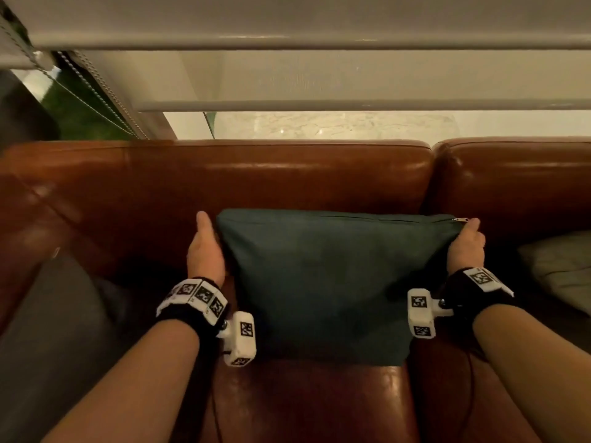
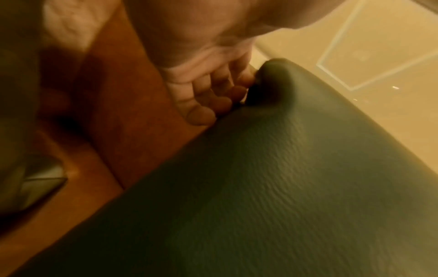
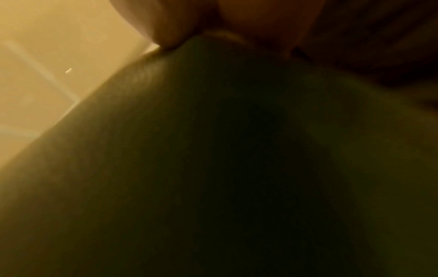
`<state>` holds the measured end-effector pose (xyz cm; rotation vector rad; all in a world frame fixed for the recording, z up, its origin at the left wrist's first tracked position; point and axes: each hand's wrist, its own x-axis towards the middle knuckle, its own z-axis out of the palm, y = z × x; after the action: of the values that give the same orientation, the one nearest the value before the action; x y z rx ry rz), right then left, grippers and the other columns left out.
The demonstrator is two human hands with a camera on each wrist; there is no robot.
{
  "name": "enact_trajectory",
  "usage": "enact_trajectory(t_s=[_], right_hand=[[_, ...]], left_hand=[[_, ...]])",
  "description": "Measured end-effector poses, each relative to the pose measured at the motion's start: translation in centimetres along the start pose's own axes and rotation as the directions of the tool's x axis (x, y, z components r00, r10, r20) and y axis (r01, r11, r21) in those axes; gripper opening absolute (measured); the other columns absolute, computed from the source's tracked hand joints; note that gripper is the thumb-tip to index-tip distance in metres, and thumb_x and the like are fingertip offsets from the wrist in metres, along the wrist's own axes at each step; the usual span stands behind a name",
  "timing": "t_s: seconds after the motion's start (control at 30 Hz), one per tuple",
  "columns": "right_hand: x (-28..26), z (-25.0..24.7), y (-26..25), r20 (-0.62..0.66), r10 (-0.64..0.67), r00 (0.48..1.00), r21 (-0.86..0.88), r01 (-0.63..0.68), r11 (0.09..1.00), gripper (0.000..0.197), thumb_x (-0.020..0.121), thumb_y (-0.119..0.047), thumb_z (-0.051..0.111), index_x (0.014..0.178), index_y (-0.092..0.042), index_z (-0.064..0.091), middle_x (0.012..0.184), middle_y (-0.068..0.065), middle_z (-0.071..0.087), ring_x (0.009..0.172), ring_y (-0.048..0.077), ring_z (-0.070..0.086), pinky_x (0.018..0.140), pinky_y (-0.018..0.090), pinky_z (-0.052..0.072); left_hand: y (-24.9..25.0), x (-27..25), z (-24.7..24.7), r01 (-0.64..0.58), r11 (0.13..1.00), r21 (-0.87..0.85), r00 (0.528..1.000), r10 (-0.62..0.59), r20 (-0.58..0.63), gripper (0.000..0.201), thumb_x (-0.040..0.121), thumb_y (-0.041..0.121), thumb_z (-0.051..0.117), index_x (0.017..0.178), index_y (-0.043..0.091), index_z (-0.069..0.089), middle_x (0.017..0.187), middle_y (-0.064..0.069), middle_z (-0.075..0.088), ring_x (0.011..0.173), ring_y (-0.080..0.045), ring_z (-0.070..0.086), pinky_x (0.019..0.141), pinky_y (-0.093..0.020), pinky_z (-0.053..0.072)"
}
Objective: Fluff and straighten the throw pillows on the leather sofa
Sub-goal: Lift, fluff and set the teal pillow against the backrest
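A dark green throw pillow (image 1: 323, 282) stands upright on the brown leather sofa (image 1: 256, 180), zipper edge on top, leaning toward the backrest. My left hand (image 1: 206, 247) grips its upper left corner; the left wrist view shows the curled fingers (image 2: 208, 97) pinching the green pillow (image 2: 284, 168) there. My right hand (image 1: 467, 244) grips the upper right corner beside the zipper pull. The right wrist view is filled by the pillow (image 3: 213, 150), with the hand (image 3: 213, 22) blurred at the top.
A grey pillow (image 1: 57, 330) lies on the seat at the left. A pale olive pillow (image 1: 563, 266) lies at the right. Behind the backrest are window blinds with a bead chain (image 1: 105, 87). The sofa seat front (image 1: 303, 404) lies below the pillow.
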<state>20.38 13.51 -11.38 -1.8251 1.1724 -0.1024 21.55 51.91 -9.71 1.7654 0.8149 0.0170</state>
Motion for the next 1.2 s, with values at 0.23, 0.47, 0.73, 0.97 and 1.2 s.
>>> enact_trajectory(t_s=[0.23,0.47,0.73,0.97,1.2], right_hand=[[-0.1,-1.9,-1.4,0.112,-0.198,0.974,-0.297,0.223,0.929,0.055,0.100,-0.054,0.032,0.112,-0.007,0.058,0.115,0.018,0.061,0.098,0.034,0.056,0.075,0.031,0.031],[-0.9,-0.7,-2.8,0.173,-0.239,0.955,-0.321,0.284,0.904,0.062,0.097,-0.060,0.031,0.115,-0.006,0.056,0.108,0.015,0.059,0.092,0.034,0.057,0.075,0.034,0.037],[-3.4,-0.9,-2.2,0.262,-0.726,0.635,-0.456,0.745,0.487,0.051,0.098,-0.047,0.038,0.141,-0.019,0.038,0.147,0.010,0.036,0.136,0.031,0.033,0.110,0.047,0.031],[-6.0,2.1,0.8,0.684,-0.619,0.385,-0.475,0.880,0.022,0.061,0.097,-0.061,0.007,0.153,-0.038,0.001,0.164,-0.006,0.000,0.150,0.016,-0.006,0.121,0.041,-0.005],[-2.7,-5.7,-0.5,0.424,-0.576,0.699,-0.578,0.698,0.422,0.057,0.101,-0.049,0.026,0.152,-0.024,0.026,0.159,0.005,0.025,0.147,0.024,0.022,0.120,0.042,0.017]], left_hand=[[0.6,0.0,0.9,-0.172,0.903,0.394,0.981,0.195,-0.017,0.059,0.103,0.049,0.031,0.088,0.002,0.061,0.108,-0.025,0.065,0.104,-0.041,0.057,0.085,-0.042,0.039],[-1.0,-0.6,-0.7,-0.081,0.932,0.352,0.967,0.159,-0.199,0.064,0.100,0.055,0.033,0.082,0.000,0.062,0.089,-0.020,0.062,0.096,-0.042,0.059,0.086,-0.047,0.042],[0.5,-3.1,-0.4,-0.510,0.570,0.644,0.714,0.698,-0.052,0.043,0.097,0.039,0.040,0.125,0.009,0.052,0.137,-0.018,0.049,0.129,-0.039,0.044,0.108,-0.049,0.034],[-2.4,-3.4,2.9,-0.707,0.000,0.707,0.601,0.528,0.600,0.064,0.094,0.059,0.009,0.154,0.036,0.021,0.161,0.003,0.026,0.149,-0.025,0.021,0.121,-0.049,0.013],[-1.0,-3.3,-0.2,-0.429,0.383,0.818,0.855,0.464,0.231,0.060,0.096,0.045,0.026,0.151,0.022,0.032,0.161,-0.007,0.025,0.148,-0.037,0.013,0.119,-0.058,0.008]])
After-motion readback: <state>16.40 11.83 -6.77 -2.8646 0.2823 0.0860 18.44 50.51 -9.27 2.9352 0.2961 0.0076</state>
